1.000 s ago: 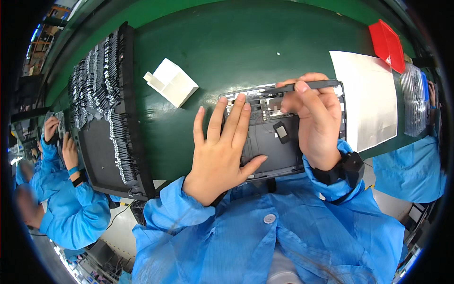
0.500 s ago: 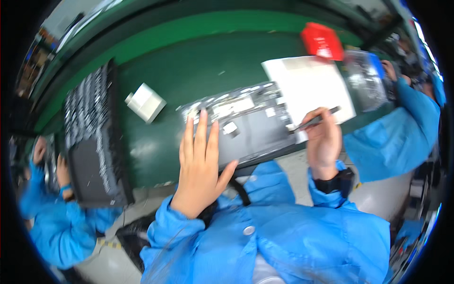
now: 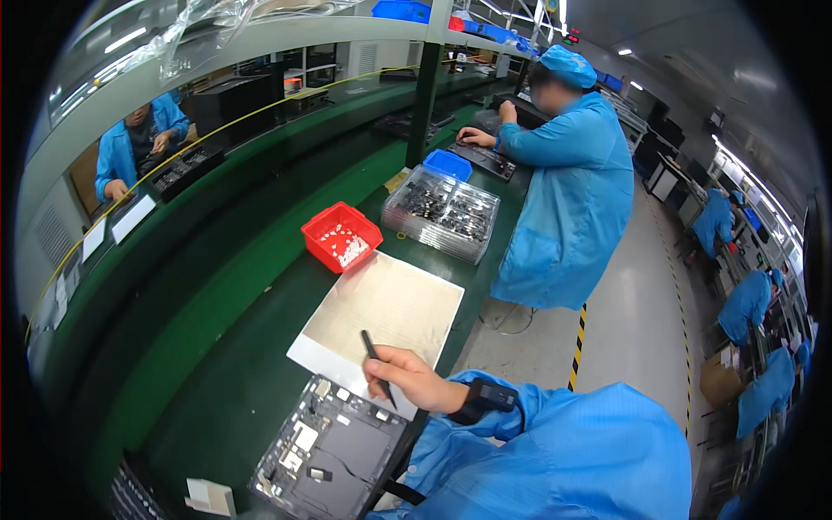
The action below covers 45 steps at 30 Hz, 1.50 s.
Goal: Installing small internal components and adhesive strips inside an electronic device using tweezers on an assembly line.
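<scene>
My right hand (image 3: pixel 412 381) pinches slim black tweezers (image 3: pixel 373 348) with the thumb and fingers. They slant over the near edge of a cream sheet (image 3: pixel 394 303) with a white border. Just below that hand lies a dark flat device casing (image 3: pixel 355 442), perhaps a laptop's, its inside facing up. Small boards and pale pads line its left side, and a thin black cable crosses the middle. The tweezers' tip is close to the casing's far right corner; contact cannot be made out. My left hand is out of view.
Beyond the sheet stand a red bin (image 3: pixel 315 250) of small white pieces, stacked clear trays (image 3: pixel 438 242) of parts and a blue bin (image 3: pixel 449 163). A small white box (image 3: pixel 211 497) sits near the casing. A co-worker (image 3: pixel 563 191) works farther along the green bench; a shelf post (image 3: pixel 425 108) rises there.
The view has swung right and up along the bench. My left hand, earlier spread flat over the casing, has left the picture. My right hand still holds the tweezers.
</scene>
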Available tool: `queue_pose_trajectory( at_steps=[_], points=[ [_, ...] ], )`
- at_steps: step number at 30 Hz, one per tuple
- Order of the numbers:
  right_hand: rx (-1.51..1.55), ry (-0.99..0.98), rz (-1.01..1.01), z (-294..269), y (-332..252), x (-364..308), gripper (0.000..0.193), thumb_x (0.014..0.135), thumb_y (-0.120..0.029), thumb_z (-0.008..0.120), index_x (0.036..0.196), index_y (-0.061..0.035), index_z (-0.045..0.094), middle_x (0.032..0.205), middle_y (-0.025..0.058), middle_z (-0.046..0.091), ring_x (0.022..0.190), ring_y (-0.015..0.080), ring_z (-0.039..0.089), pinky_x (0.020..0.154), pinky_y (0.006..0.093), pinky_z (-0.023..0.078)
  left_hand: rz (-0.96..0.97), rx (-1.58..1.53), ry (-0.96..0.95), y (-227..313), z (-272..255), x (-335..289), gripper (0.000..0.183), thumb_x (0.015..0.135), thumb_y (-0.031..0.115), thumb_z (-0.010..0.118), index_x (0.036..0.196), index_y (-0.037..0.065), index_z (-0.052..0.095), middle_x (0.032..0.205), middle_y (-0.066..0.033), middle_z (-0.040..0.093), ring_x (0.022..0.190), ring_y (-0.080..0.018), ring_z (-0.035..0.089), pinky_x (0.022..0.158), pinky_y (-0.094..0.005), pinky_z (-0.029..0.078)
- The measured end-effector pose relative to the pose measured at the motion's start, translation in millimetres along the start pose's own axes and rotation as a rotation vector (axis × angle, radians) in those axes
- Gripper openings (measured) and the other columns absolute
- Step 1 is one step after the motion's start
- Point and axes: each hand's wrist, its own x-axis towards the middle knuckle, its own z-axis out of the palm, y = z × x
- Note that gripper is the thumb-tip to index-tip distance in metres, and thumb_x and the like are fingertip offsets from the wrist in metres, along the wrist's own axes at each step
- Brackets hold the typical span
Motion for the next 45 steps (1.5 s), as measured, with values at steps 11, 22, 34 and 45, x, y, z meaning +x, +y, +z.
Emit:
queue_pose_trajectory(
  at_steps=[11,22,34,45],
  points=[
    [-0.592,0.069,-0.132,41.2,63.7,93.5,0.021,0.104,-0.022,0.057,0.097,-0.0025,0.057,0.072,0.0068,0.052,0.065,0.0136,0.048,0.061,0.0315,0.042,0.081,0.252,0.338,-11.4,49.9,-21.7,0.027,0.092,0.033,0.060,0.094,0.010,0.073,0.099,-0.0067,0.075,0.086,-0.0264,0.068,0.085,-0.0407,0.053],
    [-0.545,0.047,-0.045,38.9,61.4,96.4,0.019,0.103,-0.019,0.059,0.095,-0.0014,0.056,0.070,0.0058,0.052,0.064,0.0107,0.045,0.058,0.0289,0.039,0.127,0.278,0.114,-6.5,26.7,0.4,0.026,0.094,0.029,0.058,0.096,0.010,0.075,0.103,-0.0069,0.075,0.088,-0.0283,0.067,0.082,-0.0418,0.053],
    [-0.493,0.070,-0.045,34.1,68.0,102.2,0.019,0.104,-0.019,0.059,0.098,-0.0011,0.058,0.070,0.0036,0.051,0.064,0.0085,0.043,0.057,0.0280,0.037,0.202,0.295,0.082,-22.7,34.8,-8.3,0.028,0.094,0.031,0.058,0.097,0.010,0.076,0.103,-0.0072,0.075,0.088,-0.0286,0.067,0.082,-0.0427,0.053],
    [-0.383,0.070,-0.005,31.5,91.1,101.3,0.023,0.104,-0.023,0.060,0.107,-0.0001,0.063,0.074,-0.0074,0.049,0.068,0.0030,0.042,0.057,0.0250,0.038,0.120,0.229,0.248,15.8,30.9,-4.7,0.029,0.096,0.020,0.049,0.105,0.005,0.072,0.116,-0.0104,0.072,0.100,-0.0297,0.065,0.090,-0.0418,0.051]
  ],
)
